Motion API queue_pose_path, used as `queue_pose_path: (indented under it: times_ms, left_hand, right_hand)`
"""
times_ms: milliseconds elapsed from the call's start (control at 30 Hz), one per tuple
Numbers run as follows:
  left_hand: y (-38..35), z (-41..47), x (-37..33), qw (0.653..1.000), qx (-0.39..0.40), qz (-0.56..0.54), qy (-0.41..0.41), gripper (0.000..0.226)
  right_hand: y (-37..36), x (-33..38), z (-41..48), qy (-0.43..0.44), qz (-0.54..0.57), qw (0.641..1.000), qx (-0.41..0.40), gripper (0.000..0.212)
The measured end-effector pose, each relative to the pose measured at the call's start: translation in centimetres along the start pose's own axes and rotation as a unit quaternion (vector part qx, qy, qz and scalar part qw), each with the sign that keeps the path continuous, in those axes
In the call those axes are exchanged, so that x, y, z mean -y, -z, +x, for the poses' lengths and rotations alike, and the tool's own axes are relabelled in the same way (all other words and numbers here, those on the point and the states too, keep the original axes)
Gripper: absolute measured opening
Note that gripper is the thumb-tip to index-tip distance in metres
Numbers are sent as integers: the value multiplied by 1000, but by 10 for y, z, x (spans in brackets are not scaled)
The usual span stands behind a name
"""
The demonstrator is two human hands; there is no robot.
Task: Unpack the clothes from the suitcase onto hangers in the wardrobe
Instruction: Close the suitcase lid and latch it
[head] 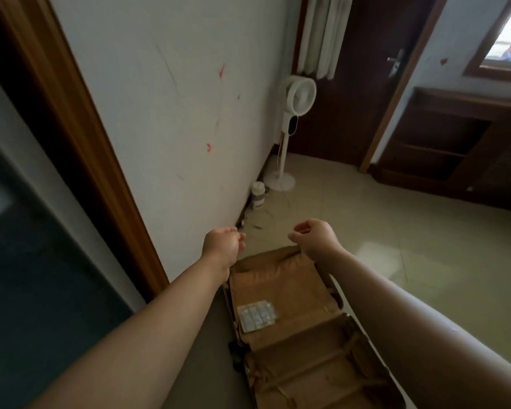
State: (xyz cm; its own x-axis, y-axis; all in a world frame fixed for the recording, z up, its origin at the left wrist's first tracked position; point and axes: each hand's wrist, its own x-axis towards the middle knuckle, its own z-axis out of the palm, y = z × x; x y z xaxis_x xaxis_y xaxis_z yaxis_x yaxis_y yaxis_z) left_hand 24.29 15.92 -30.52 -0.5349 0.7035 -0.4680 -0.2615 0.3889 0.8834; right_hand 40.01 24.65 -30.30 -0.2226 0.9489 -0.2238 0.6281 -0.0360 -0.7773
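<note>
The suitcase [289,290] is lying open on the pale tiled floor [410,255], both halves showing a tan, creased fabric lining. The near half is showing raised ridges running across it. Both bare arms are reaching out over the suitcase.

The left hand [223,242] is hovering just past the suitcase's far left corner, its fingers curling into a loose fist with nothing showing inside. The right hand [314,236] is hanging above the suitcase's far edge, fingers bent inward and the thumb pointing toward the left hand. Nothing is showing between its fingertips, and neither hand is touching the lining.

A small flat packet [257,315] of clear, bubbled plastic is lying in the far half of the suitcase, near its left wall. Any print on it is too blurred to read.

Beyond the suitcase, a white plastic container [258,196] is standing against the scuffed white wall [160,98]. Further beyond it, a white pedestal fan [300,94] with a round head is standing by a dark wooden door [351,98]. Left of the suitcase, a brown wooden frame [80,137] is running along the wall.
</note>
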Motion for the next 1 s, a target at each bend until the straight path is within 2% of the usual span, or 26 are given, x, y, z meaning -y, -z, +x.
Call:
queue_pose_path:
  times_ms: [300, 533, 633, 867, 1000]
  left_hand:
    - [-36, 72, 87, 995, -26, -8, 94, 30]
    - [-46, 151, 168, 982, -43, -43, 180, 10]
    - [-47, 186, 197, 976, -44, -47, 210, 20]
    - [-42, 273, 262, 960, -66, -54, 267, 9]
    - [-41, 313, 304, 956, -59, -40, 286, 29]
  right_hand:
    - [-41, -103, 63, -78, 4, 996, 53, 27]
    - [-98, -181, 114, -146, 19, 986, 81, 12]
    - [-124, -208, 137, -173, 21, 981, 80, 6]
    - [-190, -275, 187, -254, 43, 963, 79, 14]
    - [-229, -315, 210, -291, 64, 951, 81, 19]
